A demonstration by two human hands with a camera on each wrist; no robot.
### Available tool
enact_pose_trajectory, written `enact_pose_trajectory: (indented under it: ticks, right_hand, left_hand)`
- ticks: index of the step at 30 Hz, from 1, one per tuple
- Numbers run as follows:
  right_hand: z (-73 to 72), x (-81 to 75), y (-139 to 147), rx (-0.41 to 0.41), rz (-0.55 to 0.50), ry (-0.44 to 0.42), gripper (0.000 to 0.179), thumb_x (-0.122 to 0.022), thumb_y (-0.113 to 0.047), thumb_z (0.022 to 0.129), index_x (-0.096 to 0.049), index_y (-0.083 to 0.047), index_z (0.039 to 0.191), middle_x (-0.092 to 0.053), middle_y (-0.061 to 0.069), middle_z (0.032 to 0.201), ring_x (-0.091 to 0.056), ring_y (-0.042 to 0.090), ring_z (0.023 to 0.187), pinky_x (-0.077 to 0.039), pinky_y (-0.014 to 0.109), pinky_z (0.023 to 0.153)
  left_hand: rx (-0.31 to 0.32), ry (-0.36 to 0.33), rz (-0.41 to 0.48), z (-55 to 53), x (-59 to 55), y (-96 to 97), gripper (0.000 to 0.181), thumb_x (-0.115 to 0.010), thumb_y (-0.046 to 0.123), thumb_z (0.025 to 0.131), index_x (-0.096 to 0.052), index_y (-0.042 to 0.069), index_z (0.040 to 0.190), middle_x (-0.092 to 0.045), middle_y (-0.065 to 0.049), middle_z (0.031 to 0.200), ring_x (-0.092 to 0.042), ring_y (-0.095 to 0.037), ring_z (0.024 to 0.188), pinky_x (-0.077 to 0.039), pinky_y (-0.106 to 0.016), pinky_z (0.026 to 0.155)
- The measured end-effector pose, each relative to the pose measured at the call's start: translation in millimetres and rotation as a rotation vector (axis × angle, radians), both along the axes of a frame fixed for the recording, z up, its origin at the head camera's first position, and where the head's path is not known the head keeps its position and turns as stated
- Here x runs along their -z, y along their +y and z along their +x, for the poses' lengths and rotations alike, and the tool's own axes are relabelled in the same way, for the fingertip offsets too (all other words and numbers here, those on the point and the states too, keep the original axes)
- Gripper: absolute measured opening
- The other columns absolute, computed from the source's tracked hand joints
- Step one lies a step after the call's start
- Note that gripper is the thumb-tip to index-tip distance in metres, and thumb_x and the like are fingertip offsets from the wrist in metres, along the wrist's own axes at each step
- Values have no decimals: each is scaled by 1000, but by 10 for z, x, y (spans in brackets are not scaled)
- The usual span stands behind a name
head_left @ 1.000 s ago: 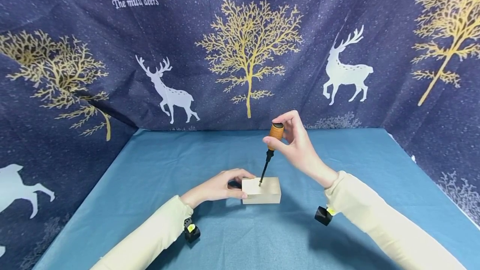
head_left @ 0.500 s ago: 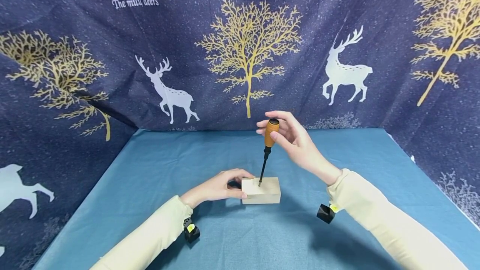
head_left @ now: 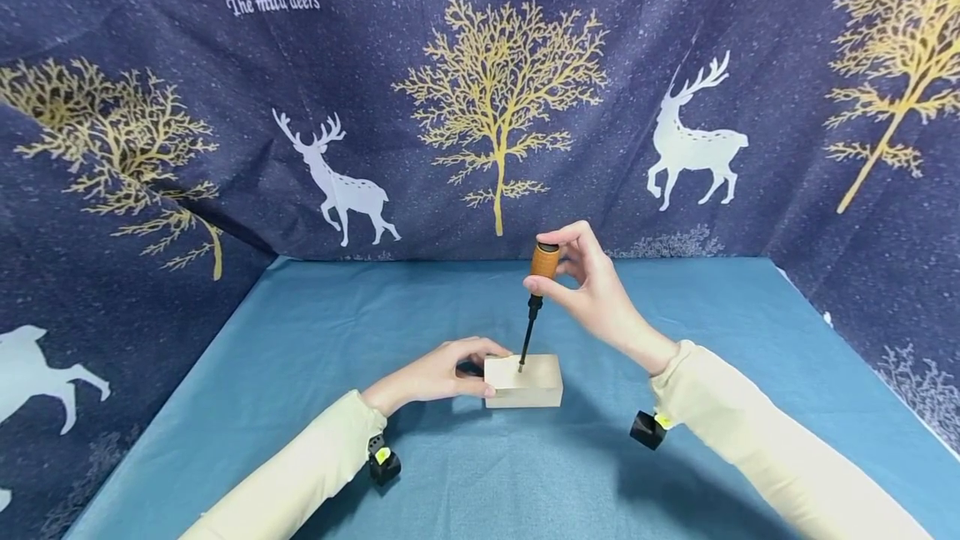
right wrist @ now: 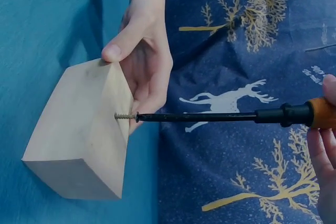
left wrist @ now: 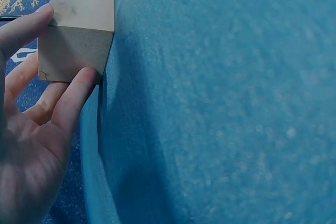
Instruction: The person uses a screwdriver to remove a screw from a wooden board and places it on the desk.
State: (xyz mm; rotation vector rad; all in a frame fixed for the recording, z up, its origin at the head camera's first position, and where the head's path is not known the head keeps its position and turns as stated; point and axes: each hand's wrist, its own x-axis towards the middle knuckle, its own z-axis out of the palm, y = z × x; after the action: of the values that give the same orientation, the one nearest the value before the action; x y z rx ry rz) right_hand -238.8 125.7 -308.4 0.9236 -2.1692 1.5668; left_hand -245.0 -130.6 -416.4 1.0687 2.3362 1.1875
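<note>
A pale wooden block [head_left: 542, 386] sits on the blue cloth in front of me. My left hand [head_left: 442, 369] grips its left end, thumb on the near side and fingers on the far side. From the block's top stands a screw [right wrist: 125, 116], its tip sunk in the wood and much of its thread showing. A screwdriver [head_left: 531, 323] with an orange handle and black shaft meets the screw's head, tilted slightly to the right. My right hand [head_left: 592, 298] holds the handle between thumb and fingers, index finger near its top end.
Blue cloth [head_left: 337, 307] covers the table. A dark blue curtain [head_left: 450, 148] printed with deer and gold trees hangs behind and at the sides. Small black cameras [head_left: 385, 467] are worn at both wrists.
My right hand's fingers opened off the screwdriver handle half a second ago and now close round it again, the thumb lower and further left. The left hand and block stay still.
</note>
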Motion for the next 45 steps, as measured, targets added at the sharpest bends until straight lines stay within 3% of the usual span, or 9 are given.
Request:
enact_pose_trajectory:
  ticks: [5,12,14,19,21,28,33,39,45]
  right_hand:
    - [5,-8,20,-81,-31,-17,48,-68,-1,91,-45,-4,133,-55,5,134,-61,3,113,-53,22,91]
    - [-4,15,34,-281,-95,-74,50,-50,-3,102,-27,-9,146,-58,7,132,-62,27,118,-52,31,99]
    - [-15,22,28,-234,-57,-38,47,-52,-4,101,-30,-8,141,-58,7,134,-62,20,119,-52,32,99]
    - [-17,30,-10,47,68,93,55,-73,-4,87,-42,-7,133,-55,8,125,-58,7,102,-54,26,84]
    - [-14,23,-21,102,57,92,56,-77,-4,84,-44,-5,129,-53,9,121,-57,6,95,-52,22,78]
    - [4,-7,-28,29,-35,-3,49,-72,0,87,-43,-1,126,-50,14,131,-59,0,101,-51,16,84]
    - [28,-5,-39,-14,-35,29,46,-67,1,91,-46,-4,131,-51,14,136,-59,0,109,-52,19,89]
    - [43,18,-51,-106,-29,36,49,-52,1,99,-31,-5,143,-57,19,133,-61,7,117,-52,25,96]
    - [25,34,-28,79,35,42,43,-62,-6,96,-37,-7,132,-59,12,119,-60,8,101,-52,22,82]
  left_hand:
    - [-6,-12,-8,5,-1,-2,49,-74,23,89,-58,21,136,-64,-3,120,-60,-10,102,-53,-25,87]
    - [2,-5,-11,3,-3,2,48,-73,22,91,-57,20,136,-62,-4,124,-60,-11,103,-53,-26,87]
    - [-1,-6,-13,1,0,3,48,-73,22,90,-57,20,136,-62,-4,124,-59,-12,103,-53,-26,87]
    - [-5,3,-9,8,6,4,49,-73,22,90,-57,20,136,-63,-3,122,-60,-12,104,-53,-26,88]
    - [-6,6,-10,10,7,4,49,-73,22,90,-57,20,136,-64,-3,121,-60,-12,104,-53,-26,88]
    - [-10,-10,-15,6,11,-3,49,-73,23,91,-57,21,137,-63,-3,121,-60,-12,104,-53,-26,89]
    - [-10,-8,-16,4,7,-6,48,-72,23,91,-57,22,136,-63,-2,121,-60,-12,104,-53,-26,89]
    - [3,-11,0,4,7,-6,48,-72,23,92,-56,19,137,-62,-5,124,-60,-13,106,-53,-27,88]
    - [-2,-3,1,11,17,-2,47,-72,24,91,-57,19,136,-62,-6,124,-60,-14,105,-53,-26,88]
